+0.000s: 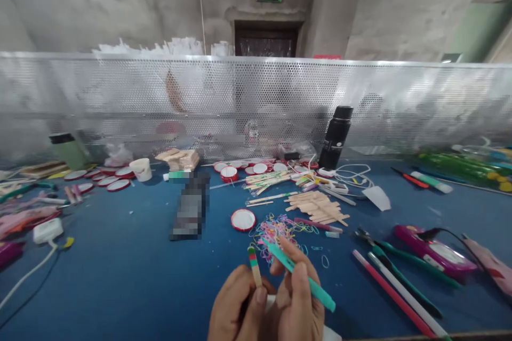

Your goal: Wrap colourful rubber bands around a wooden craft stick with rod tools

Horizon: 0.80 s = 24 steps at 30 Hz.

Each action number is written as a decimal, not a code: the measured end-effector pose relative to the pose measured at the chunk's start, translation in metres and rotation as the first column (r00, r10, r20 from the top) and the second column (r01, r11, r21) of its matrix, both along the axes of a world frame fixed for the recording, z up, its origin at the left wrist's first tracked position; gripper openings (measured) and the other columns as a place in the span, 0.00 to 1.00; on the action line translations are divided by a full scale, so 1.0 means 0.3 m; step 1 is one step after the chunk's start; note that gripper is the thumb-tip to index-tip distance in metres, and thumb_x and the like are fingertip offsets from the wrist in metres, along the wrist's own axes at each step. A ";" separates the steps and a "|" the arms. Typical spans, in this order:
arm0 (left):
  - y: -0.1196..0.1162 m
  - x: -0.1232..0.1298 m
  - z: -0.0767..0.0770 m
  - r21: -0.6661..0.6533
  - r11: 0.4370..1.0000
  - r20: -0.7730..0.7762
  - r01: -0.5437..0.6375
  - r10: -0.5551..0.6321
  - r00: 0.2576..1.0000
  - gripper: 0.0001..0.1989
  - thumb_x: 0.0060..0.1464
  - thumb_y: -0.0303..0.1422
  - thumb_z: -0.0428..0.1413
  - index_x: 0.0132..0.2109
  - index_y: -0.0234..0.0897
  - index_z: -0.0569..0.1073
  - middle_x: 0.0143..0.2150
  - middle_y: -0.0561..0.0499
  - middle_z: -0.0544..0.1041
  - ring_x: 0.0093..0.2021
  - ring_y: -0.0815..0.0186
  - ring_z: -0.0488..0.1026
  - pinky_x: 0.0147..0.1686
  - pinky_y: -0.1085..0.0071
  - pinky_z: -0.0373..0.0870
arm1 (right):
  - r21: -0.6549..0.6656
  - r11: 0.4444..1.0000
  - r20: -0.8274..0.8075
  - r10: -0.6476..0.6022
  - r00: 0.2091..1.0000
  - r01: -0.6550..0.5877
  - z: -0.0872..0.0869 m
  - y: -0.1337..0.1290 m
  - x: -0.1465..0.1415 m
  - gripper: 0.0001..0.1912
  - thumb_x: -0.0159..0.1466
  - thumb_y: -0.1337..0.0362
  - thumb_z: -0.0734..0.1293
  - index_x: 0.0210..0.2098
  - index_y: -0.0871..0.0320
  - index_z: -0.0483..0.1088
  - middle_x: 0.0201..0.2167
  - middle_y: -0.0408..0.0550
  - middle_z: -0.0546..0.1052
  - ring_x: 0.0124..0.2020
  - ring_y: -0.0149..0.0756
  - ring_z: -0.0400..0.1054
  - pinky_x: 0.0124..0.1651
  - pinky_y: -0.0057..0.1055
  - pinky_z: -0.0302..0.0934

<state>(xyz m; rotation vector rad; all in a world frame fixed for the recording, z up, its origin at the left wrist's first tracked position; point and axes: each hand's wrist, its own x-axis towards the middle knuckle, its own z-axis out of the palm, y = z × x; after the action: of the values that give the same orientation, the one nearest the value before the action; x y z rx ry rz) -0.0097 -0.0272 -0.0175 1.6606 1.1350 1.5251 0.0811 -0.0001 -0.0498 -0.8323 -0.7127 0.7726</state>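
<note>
Near the bottom centre, my left hand [239, 306] pinches a wooden stick [255, 273] upright; its top end carries green and red bands. Close beside it on the right, my right hand [298, 298] holds a turquoise marker [318, 289], its tip pointing up and left towards the stick without touching it. Just beyond my hands lies a pile of colourful small loops [276, 229]. Behind that are a heap of plain wooden sticks [316, 206] and several sticks with coloured marks [266, 181].
A round white disc with a red rim [243, 220] lies near the loops. Pliers [404, 277], a pink marker [390, 293] and a purple device [436, 253] sit at right. A black bottle [336, 137] stands by the perforated screen [192, 101]; a white cup [141, 169] is at back left.
</note>
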 end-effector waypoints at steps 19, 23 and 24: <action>0.004 0.063 0.051 -0.206 0.975 -0.044 -0.086 0.079 0.996 0.19 0.68 0.46 0.52 0.33 0.38 0.72 0.31 0.51 0.74 0.31 0.64 0.67 0.32 0.71 0.63 | -0.042 0.995 -0.141 0.079 0.987 -0.086 0.097 -0.011 0.037 0.21 0.60 0.46 0.76 0.41 0.55 0.73 0.35 0.42 0.77 0.32 0.33 0.71 0.35 0.31 0.66; 0.017 0.058 0.043 -0.192 0.976 -0.032 -0.099 0.095 0.995 0.21 0.67 0.49 0.51 0.31 0.39 0.70 0.27 0.54 0.69 0.27 0.66 0.63 0.28 0.72 0.58 | -0.015 1.000 -0.080 0.000 0.997 -0.001 0.110 -0.004 0.027 0.19 0.60 0.48 0.75 0.40 0.55 0.74 0.36 0.43 0.76 0.35 0.35 0.71 0.38 0.33 0.66; 0.021 0.059 0.042 -0.190 0.976 -0.026 -0.108 0.105 0.994 0.22 0.66 0.50 0.51 0.31 0.39 0.69 0.26 0.55 0.68 0.27 0.66 0.62 0.27 0.72 0.58 | -0.009 1.000 -0.074 -0.017 0.997 0.016 0.114 -0.001 0.025 0.18 0.61 0.48 0.75 0.39 0.55 0.74 0.36 0.44 0.76 0.36 0.35 0.70 0.39 0.34 0.66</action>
<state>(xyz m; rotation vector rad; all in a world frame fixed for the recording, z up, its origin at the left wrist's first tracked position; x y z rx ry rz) 0.0081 -0.0209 -0.0049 1.5065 1.3534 1.4203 0.0886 -0.0004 -0.0157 -0.8118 -0.6366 0.7880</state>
